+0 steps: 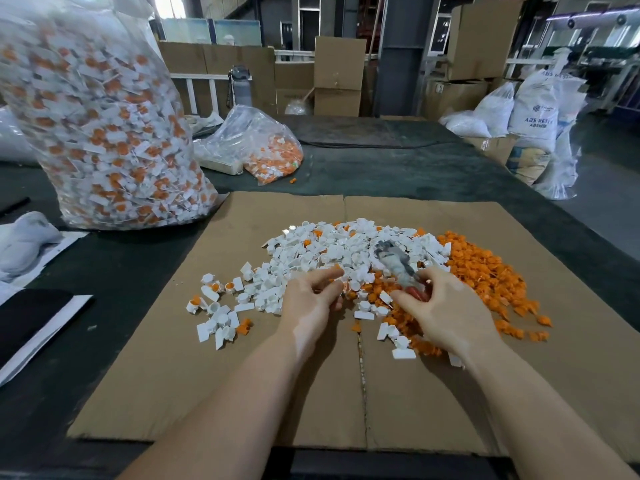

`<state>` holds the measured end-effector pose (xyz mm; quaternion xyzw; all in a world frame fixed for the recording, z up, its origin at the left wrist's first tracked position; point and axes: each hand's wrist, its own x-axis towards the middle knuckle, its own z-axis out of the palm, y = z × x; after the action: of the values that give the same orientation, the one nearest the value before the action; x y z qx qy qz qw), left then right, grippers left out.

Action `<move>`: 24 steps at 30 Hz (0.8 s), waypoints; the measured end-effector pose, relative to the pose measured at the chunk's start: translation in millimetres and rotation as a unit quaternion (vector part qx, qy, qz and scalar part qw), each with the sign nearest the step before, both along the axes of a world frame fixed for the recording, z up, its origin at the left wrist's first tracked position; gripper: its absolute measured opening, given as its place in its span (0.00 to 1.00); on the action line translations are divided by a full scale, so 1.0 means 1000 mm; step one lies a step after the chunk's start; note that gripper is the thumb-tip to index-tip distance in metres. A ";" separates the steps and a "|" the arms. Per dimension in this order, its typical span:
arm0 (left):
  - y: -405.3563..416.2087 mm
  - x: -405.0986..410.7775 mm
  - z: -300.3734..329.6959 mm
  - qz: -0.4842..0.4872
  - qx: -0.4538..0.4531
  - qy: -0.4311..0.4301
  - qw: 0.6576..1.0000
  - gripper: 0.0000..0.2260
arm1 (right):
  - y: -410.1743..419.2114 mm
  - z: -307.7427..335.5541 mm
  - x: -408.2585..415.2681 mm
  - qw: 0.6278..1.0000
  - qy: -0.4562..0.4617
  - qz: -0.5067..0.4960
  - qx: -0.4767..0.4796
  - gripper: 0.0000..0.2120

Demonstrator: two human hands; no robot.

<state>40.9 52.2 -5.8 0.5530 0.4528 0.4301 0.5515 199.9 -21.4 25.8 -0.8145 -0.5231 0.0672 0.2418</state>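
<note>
Grey-white wrapped hand tool clasped at near end in grip of right hand, long axis slanting far-left over heaped small white plastic caps on brown cardboard sheet; left hand nearer caps, grip curled, contents unclear.

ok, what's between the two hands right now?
Head view: loose white parts and orange caps on the cardboard, between left hand and right hand, which holds a taped tool.
</note>
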 end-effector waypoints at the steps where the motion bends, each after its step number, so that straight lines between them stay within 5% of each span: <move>1: -0.001 -0.001 -0.002 -0.012 0.028 0.035 0.999 0.10 | 0.003 -0.003 0.004 0.999 -0.039 -0.013 0.005 0.21; 6: -0.004 -0.002 -0.007 -0.009 0.074 0.071 0.995 0.15 | 0.013 -0.016 0.016 0.985 -0.171 -0.026 -0.016 0.29; 11: -0.005 -0.004 -0.011 -0.016 0.087 0.079 0.993 0.14 | 0.015 -0.022 0.017 0.976 -0.209 -0.037 -0.056 0.33; 14: -0.005 -0.003 -0.013 -0.027 0.088 0.075 0.993 0.12 | 0.011 -0.022 0.006 0.963 -0.265 -0.020 0.031 0.26; 18: -0.006 0.000 -0.012 -0.026 0.084 0.050 0.995 0.10 | 0.008 -0.033 -0.029 0.954 -0.134 0.146 0.225 0.11; 24: -0.010 -0.006 -0.012 -0.078 0.082 0.040 0.993 0.15 | 0.006 -0.045 -0.041 0.950 -0.063 0.148 0.267 0.03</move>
<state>34.9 42.3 -18.0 0.6468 0.3934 0.3987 0.5176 158.9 -15.6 -19.7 -0.6360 -0.6511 -0.0912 0.4040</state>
